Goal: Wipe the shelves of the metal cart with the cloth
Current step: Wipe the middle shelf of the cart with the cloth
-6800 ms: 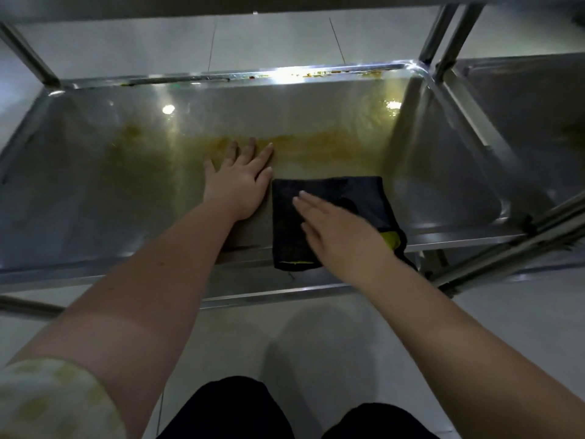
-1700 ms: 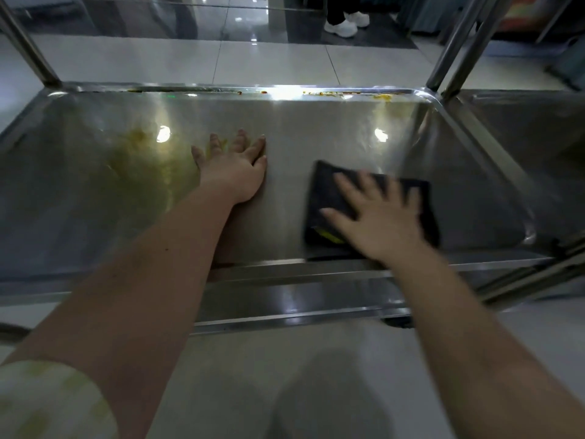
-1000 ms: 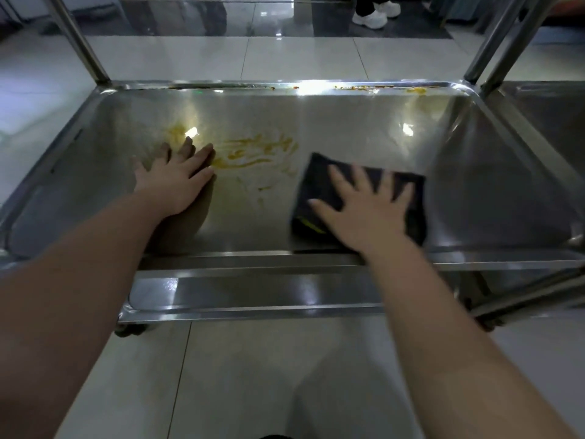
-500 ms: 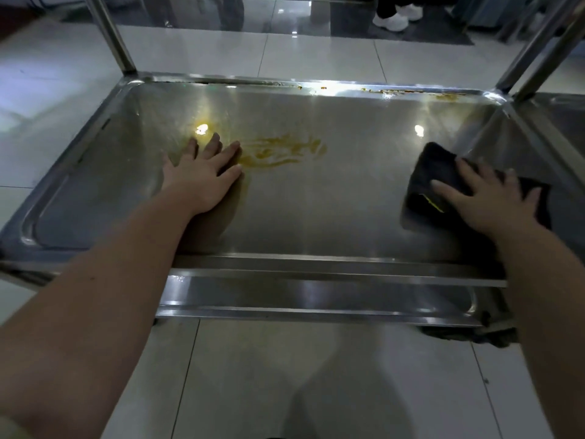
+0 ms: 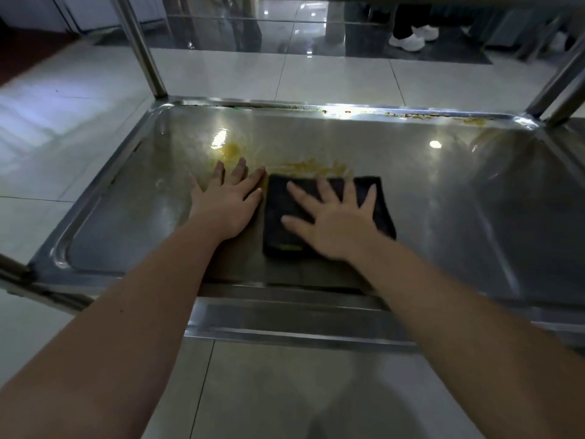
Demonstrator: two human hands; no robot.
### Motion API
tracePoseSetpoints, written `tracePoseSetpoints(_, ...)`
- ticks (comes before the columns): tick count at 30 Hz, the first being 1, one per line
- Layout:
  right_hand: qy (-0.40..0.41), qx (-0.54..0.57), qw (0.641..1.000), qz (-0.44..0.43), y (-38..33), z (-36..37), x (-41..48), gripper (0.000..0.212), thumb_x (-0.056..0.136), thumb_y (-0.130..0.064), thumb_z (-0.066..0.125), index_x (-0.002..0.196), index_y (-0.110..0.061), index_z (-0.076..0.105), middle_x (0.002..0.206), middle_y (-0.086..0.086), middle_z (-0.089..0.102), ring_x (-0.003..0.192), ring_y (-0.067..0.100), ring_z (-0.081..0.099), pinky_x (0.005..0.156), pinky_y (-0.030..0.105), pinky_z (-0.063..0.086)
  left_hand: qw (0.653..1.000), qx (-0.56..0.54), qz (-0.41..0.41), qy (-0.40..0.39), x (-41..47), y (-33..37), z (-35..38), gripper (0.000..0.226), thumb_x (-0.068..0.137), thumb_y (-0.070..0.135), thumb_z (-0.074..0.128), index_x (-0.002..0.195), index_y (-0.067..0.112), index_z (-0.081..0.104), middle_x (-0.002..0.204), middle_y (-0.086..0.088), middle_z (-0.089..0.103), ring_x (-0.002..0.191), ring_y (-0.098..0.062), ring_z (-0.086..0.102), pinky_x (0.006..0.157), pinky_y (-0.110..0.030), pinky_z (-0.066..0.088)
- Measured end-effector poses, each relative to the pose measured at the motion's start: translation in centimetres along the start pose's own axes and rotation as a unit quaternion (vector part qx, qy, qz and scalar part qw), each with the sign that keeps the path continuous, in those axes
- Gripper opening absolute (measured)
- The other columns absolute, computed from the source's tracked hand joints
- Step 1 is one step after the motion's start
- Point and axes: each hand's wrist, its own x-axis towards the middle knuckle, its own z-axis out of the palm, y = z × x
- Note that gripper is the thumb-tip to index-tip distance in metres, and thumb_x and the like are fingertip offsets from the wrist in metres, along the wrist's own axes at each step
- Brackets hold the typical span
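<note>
Dark folded cloth lies flat mid-shelf, its long axis left to right, with a yellow stain just beyond its far edge. Right hand presses it, fingers spread; left hand lies flat just beside it

right hand flat on dark cloth; left hand on shelf

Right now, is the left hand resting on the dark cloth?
No, the left hand lies flat on the bare metal shelf beside the dark cloth, and only the right hand presses on it.
</note>
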Motion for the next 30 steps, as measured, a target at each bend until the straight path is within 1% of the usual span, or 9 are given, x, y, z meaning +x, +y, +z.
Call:
tracePoseSetpoints(4,-0.048,0.035,0.995,0.079,3.0,-2.7,9.2,0.072,0.084,-0.084,0.017,0.147,-0.058,-0.004,0.164,-0.005,-0.010,0.146,0.045,-0.016,0.106,0.073,-0.015,1.000,-0.005,0.002,0.005,-0.3,0.1,-0.1,0.052,0.099,0.059,0.012,0.149,0.057,0.001,0.164,0.014,-0.006,0.151,-0.026,-0.007,0.113,-0.065,-0.007)
tracePoseSetpoints(8,-0.054,0.027,0.994,0.091,3.2,-3.3,11.6,0.071,0.086,-0.082,0.017,0.148,-0.056,-0.005,0.164,-0.005,-0.013,0.145,0.045,-0.018,0.106,0.074,-0.012,1.000,-0.015,-0.004,0.020,-0.3,0.1,0.2,0.053,0.097,0.060,0.013,0.149,0.057,0.001,0.164,0.015,-0.005,0.151,-0.024,-0.006,0.113,-0.064,-0.006)
tracePoseSetpoints(12,-0.050,0.013,0.998,0.039,2.1,-2.0,4.3,0.074,0.082,-0.084,0.007,0.147,-0.056,-0.011,0.163,-0.005,-0.016,0.145,0.045,-0.018,0.107,0.072,-0.013,1.000,-0.011,-0.002,0.020,-0.1,0.0,0.3,0.053,0.097,0.060,0.012,0.148,0.058,-0.001,0.164,0.016,-0.006,0.151,-0.025,-0.007,0.112,-0.065,-0.006)
tracePoseSetpoints(15,-0.027,-0.001,0.999,-0.046,0.9,-0.1,-4.3,0.077,0.068,-0.090,-0.010,0.139,-0.062,-0.024,0.161,-0.010,-0.023,0.144,0.041,-0.024,0.104,0.068,-0.022,1.000,-0.011,-0.002,0.016,0.0,0.0,0.3,0.053,0.097,0.060,0.012,0.148,0.058,-0.002,0.163,0.016,-0.007,0.151,-0.025,-0.008,0.111,-0.066,-0.007)
tracePoseSetpoints(17,-0.046,-0.001,0.997,-0.064,0.9,0.0,-5.7,0.075,0.065,-0.092,-0.011,0.133,-0.067,-0.027,0.159,-0.013,-0.026,0.143,0.038,-0.028,0.103,0.066,-0.026,1.000,-0.011,-0.003,0.018,-0.1,0.1,0.4,0.053,0.098,0.059,0.012,0.149,0.057,-0.002,0.164,0.015,-0.008,0.151,-0.026,-0.008,0.112,-0.066,-0.007)
tracePoseSetpoints(21,-0.021,-0.004,1.000,-0.002,1.5,-1.6,3.1,0.070,0.079,-0.087,0.010,0.142,-0.064,-0.010,0.164,-0.009,-0.013,0.147,0.042,-0.015,0.109,0.070,-0.015,1.000,-0.012,-0.002,0.023,-0.2,0.2,0.4,0.053,0.099,0.058,0.012,0.149,0.056,-0.003,0.164,0.015,-0.008,0.151,-0.025,-0.007,0.113,-0.065,-0.006)
tracePoseSetpoints(25,-0.038,0.035,0.994,0.094,1.0,-2.8,13.0,0.072,0.085,-0.083,0.019,0.149,-0.056,-0.001,0.165,-0.003,-0.008,0.145,0.046,-0.016,0.104,0.075,-0.015,1.000,-0.017,-0.002,0.021,-0.1,0.1,0.6,0.052,0.099,0.057,0.012,0.149,0.057,-0.004,0.163,0.016,-0.007,0.151,-0.024,-0.006,0.114,-0.065,-0.006)
tracePoseSetpoints(27,-0.037,0.028,0.993,0.104,0.2,-2.6,14.7,0.073,0.086,-0.082,0.018,0.150,-0.054,-0.001,0.165,-0.003,-0.006,0.145,0.046,-0.015,0.103,0.076,-0.014,1.000,-0.018,-0.004,0.021,0.0,-0.1,0.6,0.052,0.099,0.057,0.012,0.149,0.057,-0.004,0.163,0.016,-0.007,0.151,-0.023,-0.006,0.113,-0.064,-0.006)
tracePoseSetpoints(30,-0.027,0.018,0.997,0.071,0.0,-2.5,13.1,0.071,0.086,-0.081,0.016,0.150,-0.054,-0.002,0.165,-0.005,-0.007,0.146,0.044,-0.016,0.105,0.075,-0.013,0.999,-0.027,-0.010,0.018,0.3,-0.2,0.2,0.052,0.101,0.054,0.014,0.151,0.054,0.000,0.163,0.017,-0.007,0.151,-0.022,-0.007,0.113,-0.065,-0.006)
